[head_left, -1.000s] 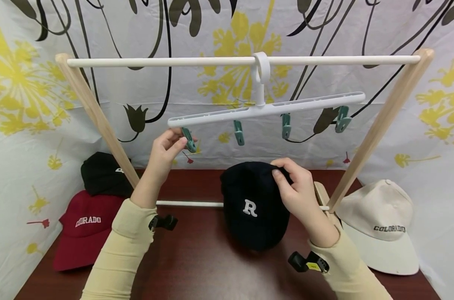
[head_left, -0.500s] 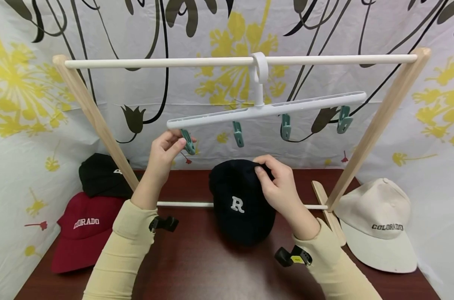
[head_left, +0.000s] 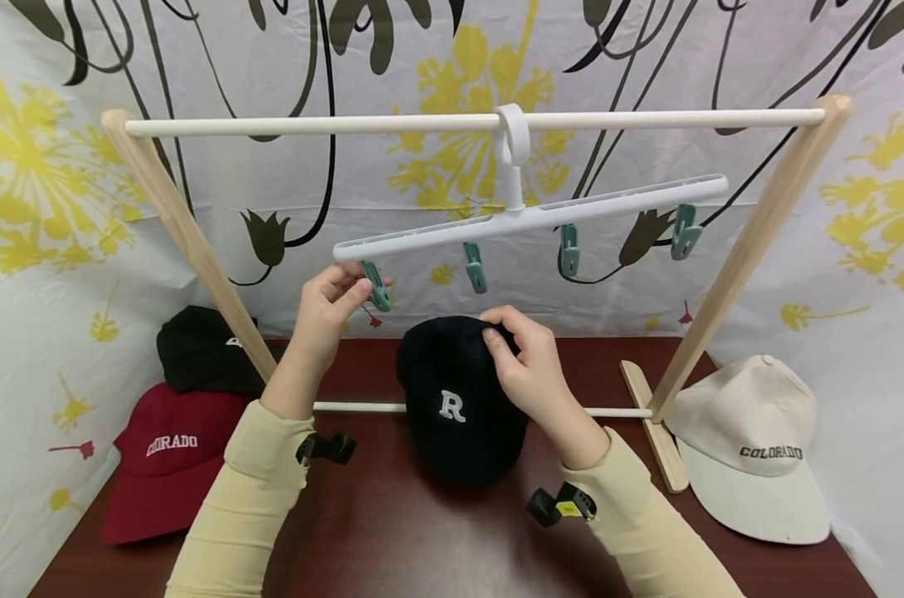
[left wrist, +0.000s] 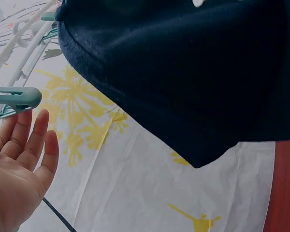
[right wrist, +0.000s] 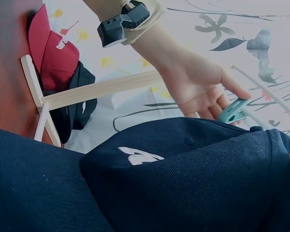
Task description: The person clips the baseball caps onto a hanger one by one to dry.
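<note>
A white hanger (head_left: 530,218) hangs tilted from the rack's top bar, its left end lower, with several green clips along it. My left hand (head_left: 324,311) pinches the leftmost clip (head_left: 376,286) between thumb and fingers; the left wrist view shows this clip (left wrist: 19,98) near the fingers. My right hand (head_left: 530,357) grips the crown of a dark navy cap (head_left: 452,432) with a white R, held below the hanger with its brim down. In the right wrist view the cap (right wrist: 193,179) fills the lower part, with the left hand (right wrist: 198,89) and clip behind it.
A wooden rack with a white top bar (head_left: 310,125) stands on the dark red table (head_left: 362,531). At left a red cap (head_left: 171,465) lies by a black cap (head_left: 205,349). A cream cap (head_left: 750,448) sits by the rack's right foot (head_left: 657,432).
My right hand has carried the navy cap leftward, closer to the left hand. The left hand has stayed at the leftmost clip, and the hanger tilts slightly more.
</note>
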`<state>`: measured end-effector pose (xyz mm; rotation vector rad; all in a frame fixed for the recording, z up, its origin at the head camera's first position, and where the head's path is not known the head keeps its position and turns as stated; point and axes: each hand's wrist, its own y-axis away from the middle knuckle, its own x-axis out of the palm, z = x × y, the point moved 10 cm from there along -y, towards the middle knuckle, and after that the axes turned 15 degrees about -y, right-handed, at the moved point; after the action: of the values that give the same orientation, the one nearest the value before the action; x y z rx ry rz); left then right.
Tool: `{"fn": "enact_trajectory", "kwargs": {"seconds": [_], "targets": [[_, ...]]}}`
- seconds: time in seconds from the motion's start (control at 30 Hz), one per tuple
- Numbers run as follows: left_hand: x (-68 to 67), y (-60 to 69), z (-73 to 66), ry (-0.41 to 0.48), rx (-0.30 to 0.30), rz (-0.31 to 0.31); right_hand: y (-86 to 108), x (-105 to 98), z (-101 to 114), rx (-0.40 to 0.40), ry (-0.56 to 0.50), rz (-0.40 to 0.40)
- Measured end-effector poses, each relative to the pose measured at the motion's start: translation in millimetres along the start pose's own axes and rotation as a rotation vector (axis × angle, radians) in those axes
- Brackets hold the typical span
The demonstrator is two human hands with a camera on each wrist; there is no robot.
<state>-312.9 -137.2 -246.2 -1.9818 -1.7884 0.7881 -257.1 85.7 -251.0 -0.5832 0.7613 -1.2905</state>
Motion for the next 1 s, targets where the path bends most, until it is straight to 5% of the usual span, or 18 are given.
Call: {"fn": "enact_trajectory", "kwargs": {"seconds": [0.5, 1.0], "targets": [[3.5, 0.1, 6.1, -0.006, -0.065, -0.002, -6.7, 8, -13, 0.045, -0.011, -0.023], [2.2, -0.6, 2.5, -0.011, -0.062, -0.036, -14.4, 13, -20, 0.073, -0.051, -0.025]]}}
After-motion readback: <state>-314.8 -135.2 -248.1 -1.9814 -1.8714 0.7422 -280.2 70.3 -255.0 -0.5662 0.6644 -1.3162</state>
